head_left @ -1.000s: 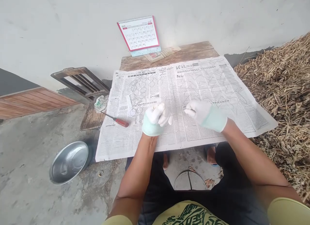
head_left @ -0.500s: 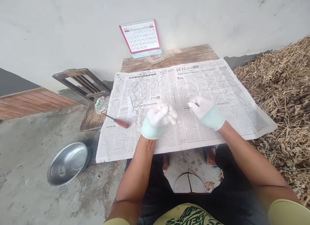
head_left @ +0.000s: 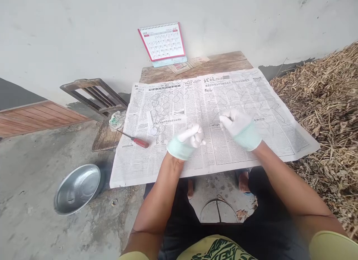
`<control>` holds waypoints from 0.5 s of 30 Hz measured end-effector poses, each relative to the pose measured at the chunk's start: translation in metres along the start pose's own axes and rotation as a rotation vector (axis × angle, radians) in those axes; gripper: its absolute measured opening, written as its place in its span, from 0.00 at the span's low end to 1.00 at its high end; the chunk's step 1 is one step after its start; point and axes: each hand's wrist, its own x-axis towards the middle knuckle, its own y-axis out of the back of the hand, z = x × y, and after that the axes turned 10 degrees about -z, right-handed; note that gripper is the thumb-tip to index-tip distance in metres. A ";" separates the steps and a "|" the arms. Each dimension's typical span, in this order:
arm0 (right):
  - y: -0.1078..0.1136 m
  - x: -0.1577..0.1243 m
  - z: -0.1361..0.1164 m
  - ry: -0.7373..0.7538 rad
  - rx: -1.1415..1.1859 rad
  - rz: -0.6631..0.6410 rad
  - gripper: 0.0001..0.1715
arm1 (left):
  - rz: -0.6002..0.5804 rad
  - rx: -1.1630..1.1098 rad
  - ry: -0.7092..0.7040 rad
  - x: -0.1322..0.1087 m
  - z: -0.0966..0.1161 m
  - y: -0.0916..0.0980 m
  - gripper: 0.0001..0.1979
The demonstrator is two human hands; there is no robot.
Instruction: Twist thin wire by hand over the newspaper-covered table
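Observation:
White gloves with pale green cuffs cover both hands, held over newspaper sheets (head_left: 134, 163) spread on a wooden table (head_left: 229, 60). My left hand (head_left: 188, 138) is closed, its thumb and fingertips pressed together; whatever it may grip is too small to make out. To its right, my right hand (head_left: 236, 125) is also closed in a pinch, and what it may hold is hidden. The two hands are apart. Dark looping wire-like lines cover the printed pages. Left of my left hand lie a white spoon-shaped item (head_left: 151, 124) and a red-handled screwdriver (head_left: 140, 142).
A desk calendar (head_left: 163, 43) stands at the table's back edge beside a folded paper (head_left: 187, 65). At left are a wooden chair (head_left: 106, 138) holding a crumpled plastic bag (head_left: 117, 120), and a metal basin (head_left: 78, 189) on the floor. Dry straw (head_left: 327, 118) is piled at right.
My left hand has turned and shifted slightly right, its fingers drawn closer together. My right hand has moved slightly up and right.

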 end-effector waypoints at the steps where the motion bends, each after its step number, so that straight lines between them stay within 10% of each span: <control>1: 0.001 0.000 0.000 0.004 0.001 -0.007 0.21 | 0.008 0.006 0.009 0.001 -0.001 0.000 0.14; 15: 0.003 0.005 0.001 0.081 0.107 -0.054 0.22 | 0.059 -0.159 0.082 0.008 -0.004 -0.002 0.14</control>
